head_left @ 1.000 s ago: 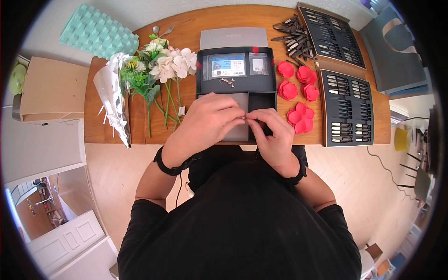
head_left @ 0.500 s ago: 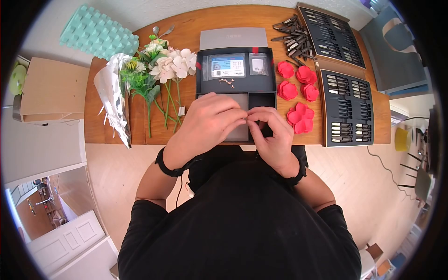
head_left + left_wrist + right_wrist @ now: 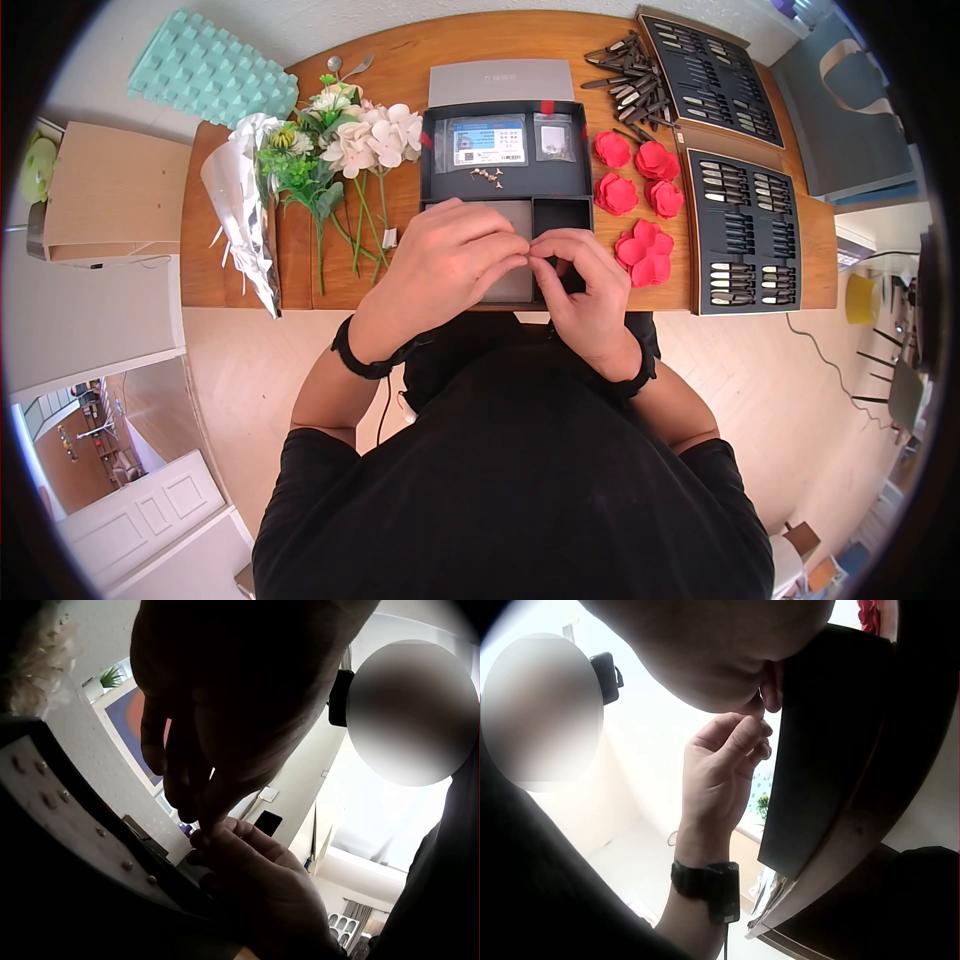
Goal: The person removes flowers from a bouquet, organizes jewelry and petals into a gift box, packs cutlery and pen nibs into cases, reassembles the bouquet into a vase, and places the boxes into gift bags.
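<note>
Both hands meet fingertip to fingertip over the front of a black box (image 3: 589,212). My left hand (image 3: 445,255) has thumb and forefinger pinched at the meeting point; my right hand (image 3: 583,290) pinches there from the other side. Fingertips cover most of the tiny piece between them, and I cannot tell its kind. Below lies the box's grey compartment (image 3: 512,288), partly hidden by the left hand. Small pearl-like studs (image 3: 101,831) dot a pale panel in the left wrist view. A little heap of rose-gold jewellery (image 3: 487,177) lies in the box's rear part.
Two clear packets, one with a printed card (image 3: 488,142), lie in the box. Artificial flowers (image 3: 365,140) and silver foil wrap (image 3: 240,200) are on the left. Red paper-like flowers (image 3: 645,252), loose black pens (image 3: 630,85) and pen trays (image 3: 745,235) lie on the right.
The fingertips have shifted slightly to the right and closed in, covering the tiny glint that showed between them a second ago. The things on the table have not moved.
</note>
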